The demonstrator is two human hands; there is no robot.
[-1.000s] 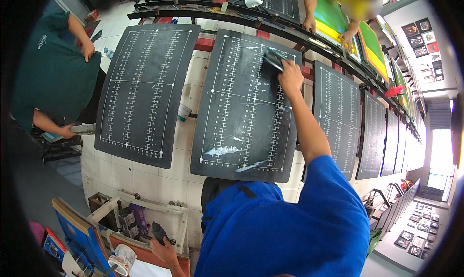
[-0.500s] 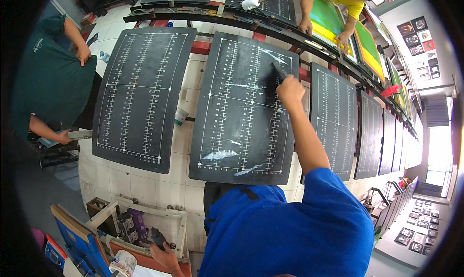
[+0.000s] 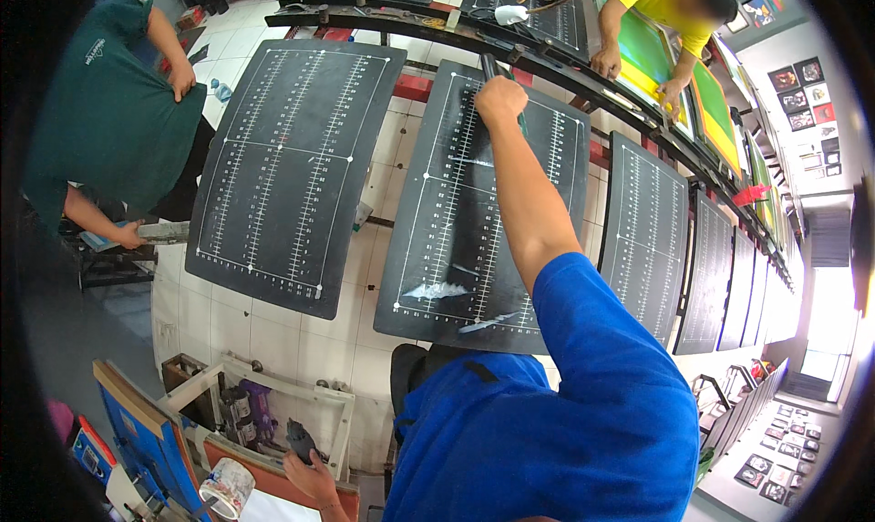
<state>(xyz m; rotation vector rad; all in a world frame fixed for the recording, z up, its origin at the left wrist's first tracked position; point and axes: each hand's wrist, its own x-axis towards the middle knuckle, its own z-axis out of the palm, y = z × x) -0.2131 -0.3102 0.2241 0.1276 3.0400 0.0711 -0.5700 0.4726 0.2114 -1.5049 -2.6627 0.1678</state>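
In front of me lies a black board (image 3: 428, 239) with white ruler lines. Near its far edge my right hand (image 3: 501, 101) is closed on a dark flat-bladed scraper (image 3: 489, 64), partly hidden by the fist. A white smear (image 3: 437, 290) and a thinner white streak (image 3: 488, 323) mark the near part of the board; a darker, shiny band runs along its middle. At the lower left, my left hand (image 3: 312, 478) is wrapped round a dark grey object (image 3: 299, 438) whose kind I cannot make out. It is above a pale frame stand (image 3: 339, 422).
Similar black boards stand left (image 3: 292, 185) and right (image 3: 643, 239). A dark rail (image 3: 428, 31) crosses behind. A person in green (image 3: 118, 121) stands left; another in yellow (image 3: 665, 2) works over a green-yellow screen (image 3: 640, 48). A stained white tub (image 3: 228, 487) is at lower left.
My right hand has moved left and farther away across the board with the scraper. The white streak near the far right corner no longer shows. The whole view has shifted slightly.
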